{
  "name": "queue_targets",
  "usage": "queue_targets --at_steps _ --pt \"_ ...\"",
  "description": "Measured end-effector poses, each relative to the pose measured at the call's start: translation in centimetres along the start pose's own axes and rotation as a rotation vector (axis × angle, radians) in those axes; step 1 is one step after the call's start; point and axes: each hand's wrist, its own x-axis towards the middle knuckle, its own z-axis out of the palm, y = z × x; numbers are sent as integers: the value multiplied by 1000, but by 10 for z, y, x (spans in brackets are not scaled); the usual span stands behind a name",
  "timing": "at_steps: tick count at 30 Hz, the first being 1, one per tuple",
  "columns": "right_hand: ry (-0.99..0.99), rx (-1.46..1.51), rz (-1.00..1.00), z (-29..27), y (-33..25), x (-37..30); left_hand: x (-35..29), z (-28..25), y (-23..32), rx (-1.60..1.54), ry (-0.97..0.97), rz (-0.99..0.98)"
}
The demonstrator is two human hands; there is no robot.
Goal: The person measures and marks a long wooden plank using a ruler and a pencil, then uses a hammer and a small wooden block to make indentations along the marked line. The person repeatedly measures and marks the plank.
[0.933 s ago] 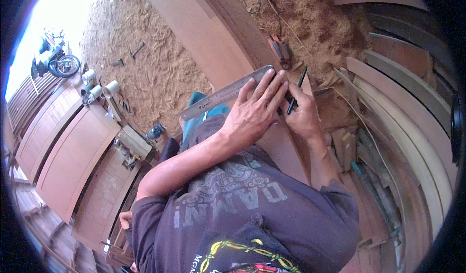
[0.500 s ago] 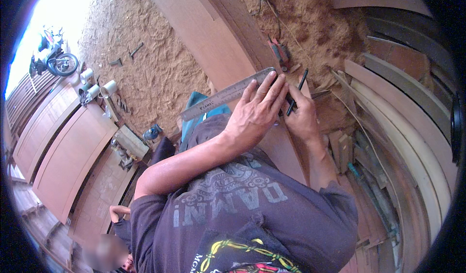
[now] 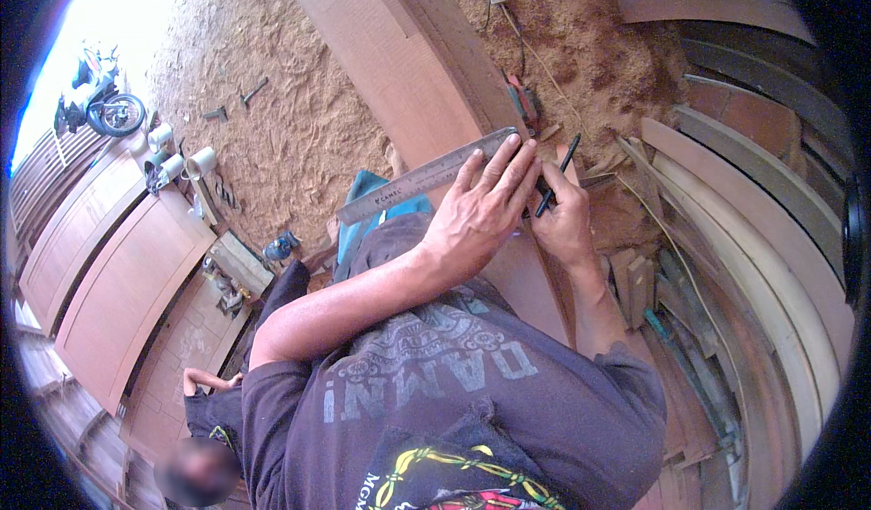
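Head view: sawdusty floor left of my board; left hand flat on ruler, right hand gripping pen.

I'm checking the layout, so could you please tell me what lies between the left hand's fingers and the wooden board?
In the head view, a metal ruler lies there, across the wooden board, with the left hand over its right-hand end.

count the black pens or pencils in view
1. The black pen or pencil is held in the right hand, just beside the left hand, which lies on the metal ruler. Others may be hidden under the hands.
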Motion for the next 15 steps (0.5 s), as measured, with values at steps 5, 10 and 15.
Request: queue_targets --at_steps 5,10,15 --pt "-27 -16 29 -1 -1 1 0 -1 0 10 -4 7" --pt "17 -8 -16 0 -5 0 0 -1 0 17 0 4" --pt "6 2 11 2 -1 0 0 0 -1 2 0 3"
